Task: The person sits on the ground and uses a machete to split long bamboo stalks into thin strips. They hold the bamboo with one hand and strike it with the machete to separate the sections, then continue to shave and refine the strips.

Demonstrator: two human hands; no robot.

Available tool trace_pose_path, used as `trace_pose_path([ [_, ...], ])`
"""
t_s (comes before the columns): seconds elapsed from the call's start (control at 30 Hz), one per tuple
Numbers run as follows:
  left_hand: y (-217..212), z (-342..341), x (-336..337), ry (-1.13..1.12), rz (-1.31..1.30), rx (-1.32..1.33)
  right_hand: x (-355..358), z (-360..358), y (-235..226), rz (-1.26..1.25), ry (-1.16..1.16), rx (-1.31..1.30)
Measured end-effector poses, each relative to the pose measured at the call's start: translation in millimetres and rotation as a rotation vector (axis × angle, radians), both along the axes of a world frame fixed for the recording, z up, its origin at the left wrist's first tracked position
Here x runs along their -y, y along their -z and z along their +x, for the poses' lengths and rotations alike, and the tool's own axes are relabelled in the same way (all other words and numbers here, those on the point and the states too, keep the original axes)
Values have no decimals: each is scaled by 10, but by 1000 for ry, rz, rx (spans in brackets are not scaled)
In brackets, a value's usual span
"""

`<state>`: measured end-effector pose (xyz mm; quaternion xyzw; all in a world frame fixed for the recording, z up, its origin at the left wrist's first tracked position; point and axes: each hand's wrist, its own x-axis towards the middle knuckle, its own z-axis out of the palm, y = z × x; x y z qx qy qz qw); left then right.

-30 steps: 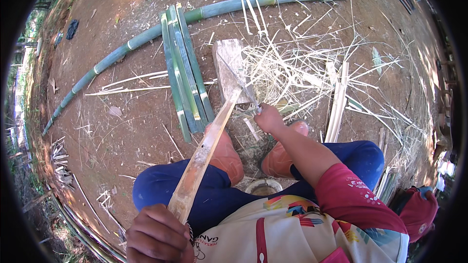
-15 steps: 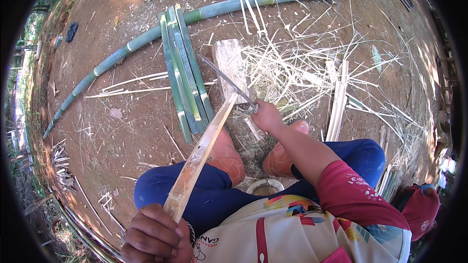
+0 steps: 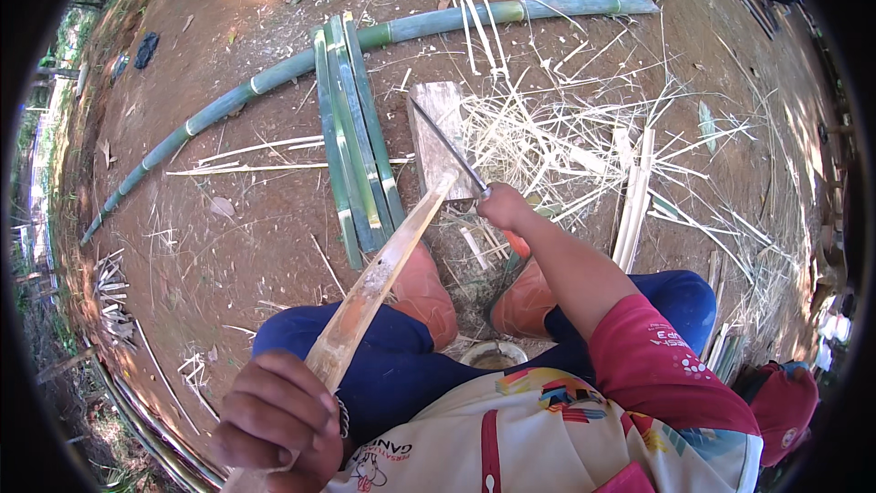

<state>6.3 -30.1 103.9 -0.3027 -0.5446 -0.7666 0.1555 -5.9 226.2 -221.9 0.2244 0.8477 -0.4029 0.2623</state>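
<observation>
My left hand [image 3: 278, 422] is closed around a split bamboo strip [image 3: 377, 278], pale inner face up, with a short piece showing below the fist. The strip slants away between my knees, and its far end is at the near part of a wooden chopping block [image 3: 436, 119]. My right hand [image 3: 504, 207] grips a long-bladed knife; its handle is mostly hidden in the fist. The knife blade [image 3: 449, 144] points away and to the left across the block, close to the strip's far end. Whether blade and strip touch, I cannot tell.
Several green split bamboo lengths [image 3: 351, 137] lie left of the block, against a long bamboo pole [image 3: 301, 64]. Pale shavings [image 3: 538, 141] are heaped to the right, beside long pale strips [image 3: 636, 196]. My boots [image 3: 424, 297] flank the near ground; a round container [image 3: 495, 355] sits between my legs.
The knife blade has swung to the right, and its tip is now over the block. My left hand has shifted slightly up and left with the strip. The whole view has moved a little.
</observation>
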Motion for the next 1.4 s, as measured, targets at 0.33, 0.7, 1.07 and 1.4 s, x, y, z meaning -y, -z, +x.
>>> trace_pose_path([
  [0.33, 39, 18, -12, -187, 276, 61, 496, 486, -1211, -92, 70, -104],
  [0.7, 43, 106, -42, -20, 178, 23, 738, 751, -1853, -87, -64, -419],
  [1.07, 90, 178, -109, 43, 166, -100, 682, 766, -1816, -48, -58, -447],
  [1.4, 143, 183, -181, 39, 198, -190, 612, 717, -1771, -92, -81, -412],
])
